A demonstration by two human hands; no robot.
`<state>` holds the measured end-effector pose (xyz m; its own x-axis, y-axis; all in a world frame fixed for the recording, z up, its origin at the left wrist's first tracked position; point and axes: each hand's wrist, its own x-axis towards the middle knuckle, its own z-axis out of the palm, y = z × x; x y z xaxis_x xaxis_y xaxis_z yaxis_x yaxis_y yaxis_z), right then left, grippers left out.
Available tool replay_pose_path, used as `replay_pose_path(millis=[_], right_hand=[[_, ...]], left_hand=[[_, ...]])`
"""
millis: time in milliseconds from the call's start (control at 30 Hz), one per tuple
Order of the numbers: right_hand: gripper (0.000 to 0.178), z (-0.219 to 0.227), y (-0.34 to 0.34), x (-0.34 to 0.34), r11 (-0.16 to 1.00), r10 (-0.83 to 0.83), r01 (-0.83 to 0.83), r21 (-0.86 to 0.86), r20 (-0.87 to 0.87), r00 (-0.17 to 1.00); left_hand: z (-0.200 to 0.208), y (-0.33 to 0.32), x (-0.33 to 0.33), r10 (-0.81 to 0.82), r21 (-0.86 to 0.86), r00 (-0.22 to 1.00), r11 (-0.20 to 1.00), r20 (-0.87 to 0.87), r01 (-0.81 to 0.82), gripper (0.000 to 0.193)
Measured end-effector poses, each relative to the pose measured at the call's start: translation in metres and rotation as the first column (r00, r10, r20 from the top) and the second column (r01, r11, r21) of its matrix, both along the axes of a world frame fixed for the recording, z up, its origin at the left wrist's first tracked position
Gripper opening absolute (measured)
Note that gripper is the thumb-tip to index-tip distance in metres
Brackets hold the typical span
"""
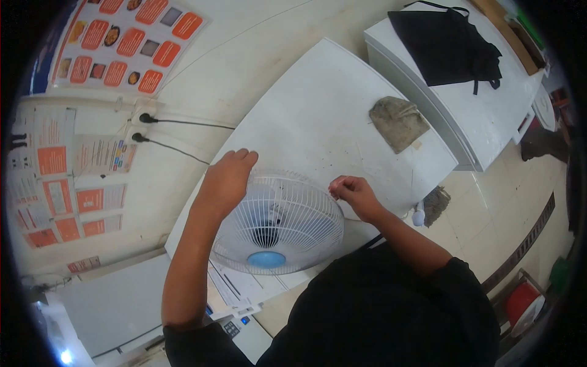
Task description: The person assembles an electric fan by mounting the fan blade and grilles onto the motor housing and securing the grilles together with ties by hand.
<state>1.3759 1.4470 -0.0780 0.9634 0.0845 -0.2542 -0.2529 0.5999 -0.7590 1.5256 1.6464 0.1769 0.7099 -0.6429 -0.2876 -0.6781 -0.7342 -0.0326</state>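
Note:
A round fan with a white wire grille [278,220] and a blue centre cap [266,260] stands in front of me, tilted toward my body. My left hand [225,183] is at the grille's upper left rim, its fingers curled over and closed there; the fingertips and thumb are hidden. At the upper right rim, my right hand [356,197] is closed in a pinch. Something small and pinkish may be between its fingers, too small to name. Behind the fan lies a white tabletop [306,104].
A grey-brown cloth [398,122] lies on the right of the tabletop. Beyond it, a black apron [446,46] rests on a white chest. Two black plugs [145,118] sit in wall sockets, their cords running behind the table. Papers [229,284] lie below the fan.

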Motion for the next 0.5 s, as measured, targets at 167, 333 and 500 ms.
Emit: replay_pose_path(millis=[167, 333, 500], right_hand=[[0.037, -0.023, 0.008, -0.007, 0.993, -0.079, 0.095, 0.071, -0.201, 0.976], [0.044, -0.043, 0.031, -0.039, 0.998, 0.053, -0.066, -0.021, -0.384, 0.922], [0.039, -0.062, 0.065, -0.06, 0.987, 0.067, -0.103, -0.119, -0.275, 0.959]], left_hand=[[-0.004, 0.032, 0.006, 0.108, -0.261, 0.992, 0.958, -0.059, -0.119, 0.013], [0.0, 0.074, -0.005, 0.259, -0.467, 0.947, 0.824, -0.191, -0.32, 0.003], [-0.002, 0.122, -0.021, 0.312, -0.569, 0.914, 0.715, -0.261, -0.406, 0.003]])
